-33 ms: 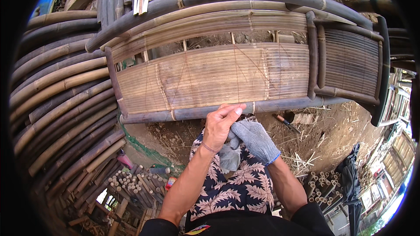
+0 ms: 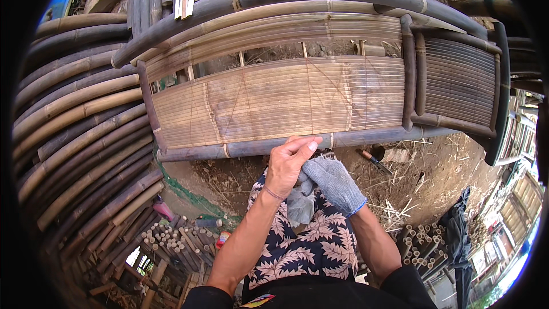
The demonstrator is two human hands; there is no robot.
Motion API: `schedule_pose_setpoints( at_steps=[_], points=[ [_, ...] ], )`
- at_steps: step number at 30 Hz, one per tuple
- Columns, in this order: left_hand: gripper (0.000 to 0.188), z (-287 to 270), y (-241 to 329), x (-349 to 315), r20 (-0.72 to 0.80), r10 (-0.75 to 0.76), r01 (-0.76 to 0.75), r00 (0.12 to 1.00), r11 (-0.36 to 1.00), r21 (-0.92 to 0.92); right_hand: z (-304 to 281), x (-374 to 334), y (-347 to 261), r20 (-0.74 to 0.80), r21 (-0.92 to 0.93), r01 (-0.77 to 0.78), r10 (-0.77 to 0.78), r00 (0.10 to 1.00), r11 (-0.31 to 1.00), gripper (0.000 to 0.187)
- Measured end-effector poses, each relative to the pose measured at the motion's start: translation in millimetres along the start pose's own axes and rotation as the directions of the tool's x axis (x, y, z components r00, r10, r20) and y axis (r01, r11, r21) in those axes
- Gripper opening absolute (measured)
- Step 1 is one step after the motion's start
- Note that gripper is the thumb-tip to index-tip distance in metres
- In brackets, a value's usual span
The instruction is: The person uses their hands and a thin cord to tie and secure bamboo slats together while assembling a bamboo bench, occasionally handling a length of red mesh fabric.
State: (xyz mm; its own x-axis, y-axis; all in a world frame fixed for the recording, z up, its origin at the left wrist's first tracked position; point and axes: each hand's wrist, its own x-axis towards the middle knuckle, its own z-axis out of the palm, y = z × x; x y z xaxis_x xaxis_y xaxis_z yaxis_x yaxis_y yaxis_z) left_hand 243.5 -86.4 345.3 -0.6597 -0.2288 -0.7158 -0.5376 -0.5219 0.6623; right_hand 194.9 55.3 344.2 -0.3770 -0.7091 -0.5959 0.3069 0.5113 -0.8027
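L/R hands meet at centre, just below the front rail (image 2: pixel 274 146) of a bamboo bench (image 2: pixel 274 100). The left hand (image 2: pixel 289 163) is bare, w/ fingers bunched and thumb pressed to the fingertips. It pinches the top of a loose glove (image 2: pixel 299 205), grey cloth hanging limp betw. the two wrists over the flowered cloth (image 2: pixel 303 249) on the person's lap.

The right hand (image 2: pixel 334 183) is inside a grey knit glove w/ a blue cuff edge, fingers pointing up-left and touching the left hand. Can't tell if it grips anything, as its palm side is hidden.

Change: none to see. The smaller pic from the same instant shows the same pose, w/ hands, loose glove and bench all where they are here. So it's one hand covered, one bare, spare glove off the hand but held.

Around: dark bamboo poles (image 2: pixel 74 131) stacked at left, a bundle of short cut pieces (image 2: pixel 171 246) lower left. A small hand tool (image 2: pixel 373 161) lies on the dirt, right of the hands and apart from them.
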Motion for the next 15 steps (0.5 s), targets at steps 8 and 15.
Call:
schedule_pose_setpoints(
  at_steps=[8, 15],
  points=[
    [0.015, -56.6, -18.0, 11.1, -0.158, -0.112, -0.022, 0.981, 0.744, -0.668, 37.3, -27.4, 107.2, 0.209, -0.123, -0.014, 0.040, 0.977, 0.992, 0.019],
    [0.024, -185.2, -160.3, -66.3, -0.113, -0.193, 0.221, 0.975, 0.757, 0.614, 3.8, -15.2, 210.1, -0.391, -0.654, -0.362, 0.113, 0.913, 0.665, 0.037]
  ],
)
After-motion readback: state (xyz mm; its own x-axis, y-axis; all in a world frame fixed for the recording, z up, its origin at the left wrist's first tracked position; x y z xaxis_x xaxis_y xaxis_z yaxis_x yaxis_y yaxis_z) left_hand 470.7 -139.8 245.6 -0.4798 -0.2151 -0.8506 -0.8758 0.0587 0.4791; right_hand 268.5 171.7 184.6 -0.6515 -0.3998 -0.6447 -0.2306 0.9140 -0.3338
